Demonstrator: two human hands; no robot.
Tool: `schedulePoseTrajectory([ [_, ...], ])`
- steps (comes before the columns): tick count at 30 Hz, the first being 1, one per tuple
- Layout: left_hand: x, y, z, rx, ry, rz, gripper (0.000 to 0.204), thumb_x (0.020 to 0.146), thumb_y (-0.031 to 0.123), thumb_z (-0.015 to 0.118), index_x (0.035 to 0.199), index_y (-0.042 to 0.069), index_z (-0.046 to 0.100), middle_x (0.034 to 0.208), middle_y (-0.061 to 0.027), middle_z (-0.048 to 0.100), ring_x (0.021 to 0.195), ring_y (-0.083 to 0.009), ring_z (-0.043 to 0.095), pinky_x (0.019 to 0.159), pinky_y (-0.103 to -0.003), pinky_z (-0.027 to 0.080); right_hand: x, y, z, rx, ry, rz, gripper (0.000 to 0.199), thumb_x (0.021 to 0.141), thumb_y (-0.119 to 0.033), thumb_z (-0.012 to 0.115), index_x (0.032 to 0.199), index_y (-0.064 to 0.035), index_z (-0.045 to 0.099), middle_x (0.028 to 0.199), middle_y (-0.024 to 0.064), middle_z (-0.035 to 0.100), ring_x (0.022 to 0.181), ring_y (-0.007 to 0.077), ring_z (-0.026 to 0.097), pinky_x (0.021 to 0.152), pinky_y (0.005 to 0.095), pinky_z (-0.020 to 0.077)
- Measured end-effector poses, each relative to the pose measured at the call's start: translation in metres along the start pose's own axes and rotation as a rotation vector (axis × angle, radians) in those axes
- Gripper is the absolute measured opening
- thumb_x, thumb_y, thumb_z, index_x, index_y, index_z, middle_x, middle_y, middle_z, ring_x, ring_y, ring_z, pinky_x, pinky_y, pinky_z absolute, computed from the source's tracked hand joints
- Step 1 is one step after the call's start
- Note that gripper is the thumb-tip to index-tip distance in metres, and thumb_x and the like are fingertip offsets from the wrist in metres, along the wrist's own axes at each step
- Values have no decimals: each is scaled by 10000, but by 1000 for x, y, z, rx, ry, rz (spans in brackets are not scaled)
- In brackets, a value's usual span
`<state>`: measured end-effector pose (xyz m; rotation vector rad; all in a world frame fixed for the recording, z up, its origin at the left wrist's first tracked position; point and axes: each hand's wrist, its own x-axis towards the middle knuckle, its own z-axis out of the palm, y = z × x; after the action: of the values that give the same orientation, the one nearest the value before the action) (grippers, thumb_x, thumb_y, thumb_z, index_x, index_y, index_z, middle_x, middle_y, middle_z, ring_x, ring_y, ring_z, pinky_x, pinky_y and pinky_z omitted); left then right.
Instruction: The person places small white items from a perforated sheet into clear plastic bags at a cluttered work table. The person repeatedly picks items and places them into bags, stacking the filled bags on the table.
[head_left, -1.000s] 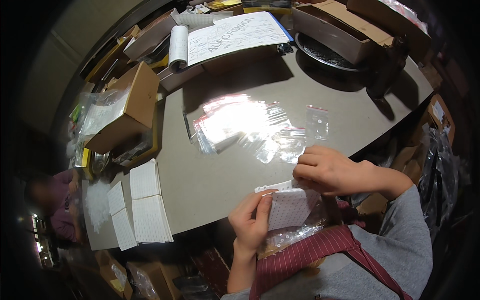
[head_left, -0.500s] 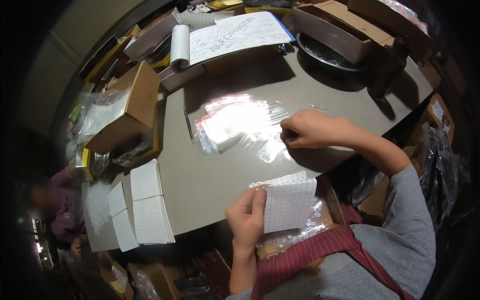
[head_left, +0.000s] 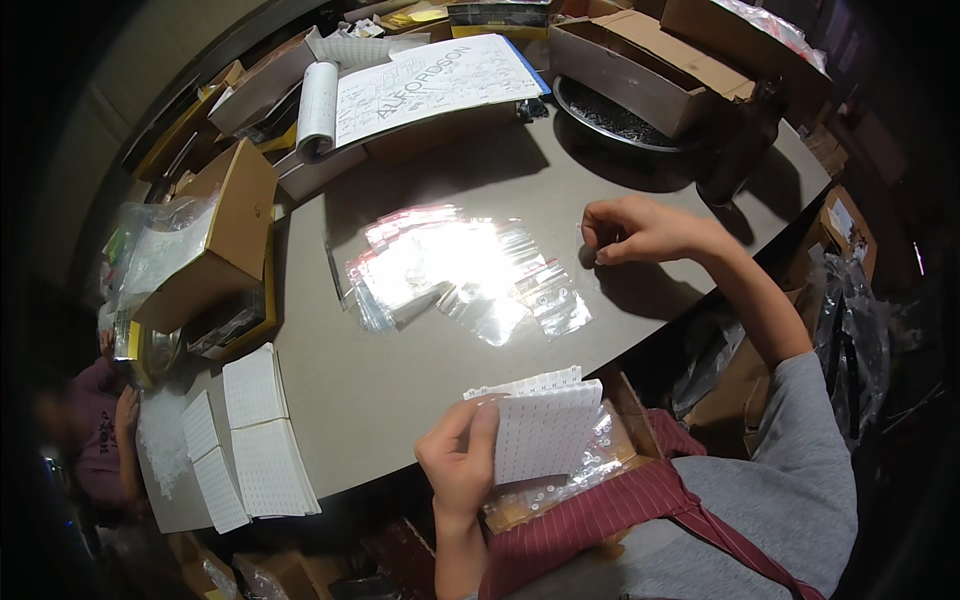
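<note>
The left hand (head_left: pixel 462 462) grips a stack of white perforated sheets (head_left: pixel 543 428) at the near edge of the grey surface (head_left: pixel 420 390). The right hand (head_left: pixel 640 230) hovers far right, fingers curled and pinched together; whether it holds anything, I cannot tell. Clear plastic bags (head_left: pixel 460 275) lie mid-surface to its left.

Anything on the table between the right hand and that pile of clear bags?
Nothing visible. The right hand hovers over bare grey table, and the nearest clear bags lie just to its left with an open gap between. The left hand holds white sheets near the table's front edge, out of that path.
</note>
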<state>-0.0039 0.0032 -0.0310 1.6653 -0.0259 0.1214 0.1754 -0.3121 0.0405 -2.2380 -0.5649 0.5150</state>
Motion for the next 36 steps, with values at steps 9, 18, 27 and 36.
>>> schedulePoseTrajectory([
  [9, -14, 18, -13, -344, 8, -198, 172, 959, 53, 654, 978, -96, 739, 896, -96, 737, 798, -125, 646, 727, -237, 492, 9, 10, 8, -611, 178, -11, 331, 826, -210, 813, 993, -27, 593, 1005, 127, 666, 1076, 314, 594, 880, 421, 484],
  [18, -49, 8, -65, -435, 358, -108, 249, 965, 129, 655, 969, -112, 717, 843, -101, 698, 763, -135, 615, 747, -235, 452, -38, 21, 63, -398, 25, -368, 679, 842, -76, 670, 1495, -109, 486, 1634, 183, 336, 1512, 447, 262, 1226, 563, 279],
  [27, -39, 19, -60, -267, 287, -41, 251, 961, 125, 650, 986, -111, 732, 697, 40, 557, 594, -31, 352, 580, -221, 209, -71, -20, 95, 171, -473, -573, 483, 910, -56, 563, 1391, -24, 578, 1532, 219, 469, 1438, 379, 451, 1184, 498, 385],
  [36, -22, 23, -22, 98, 98, 13, 189, 988, 34, 610, 1084, -59, 743, 935, -113, 746, 870, -121, 662, 786, -266, 526, -41, -67, 94, -259, 66, -571, 318, 805, -35, 703, 1102, -24, 589, 1047, 151, 604, 1021, 346, 588, 889, 422, 499],
])
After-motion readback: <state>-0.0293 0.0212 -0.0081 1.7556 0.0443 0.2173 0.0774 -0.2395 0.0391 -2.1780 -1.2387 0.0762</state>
